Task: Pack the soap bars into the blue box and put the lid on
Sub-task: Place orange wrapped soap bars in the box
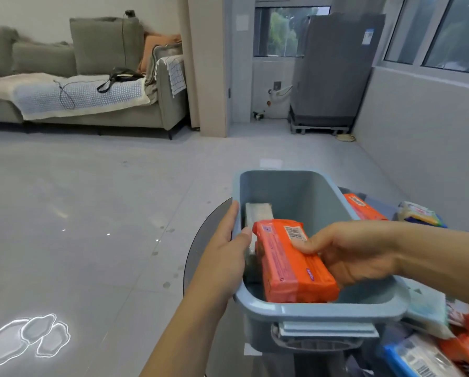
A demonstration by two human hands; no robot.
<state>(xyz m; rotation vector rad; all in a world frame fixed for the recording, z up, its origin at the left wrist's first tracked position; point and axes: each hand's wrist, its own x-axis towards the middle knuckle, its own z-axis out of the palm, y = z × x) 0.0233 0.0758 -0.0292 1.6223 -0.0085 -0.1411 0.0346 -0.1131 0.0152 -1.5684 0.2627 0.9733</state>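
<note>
One orange soap bar (296,261) is gripped in the curled right hand (356,257) over the blue box (320,308); the rim is clasped by the left hand (225,246) for steadiness.

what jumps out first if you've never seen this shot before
The bright orange soap bar stands out, gripped by the right hand inside the blue box at lower centre. The left hand holds the box's left rim, with a pale bar already inside. More wrapped bars lie to the right of the box.
</note>
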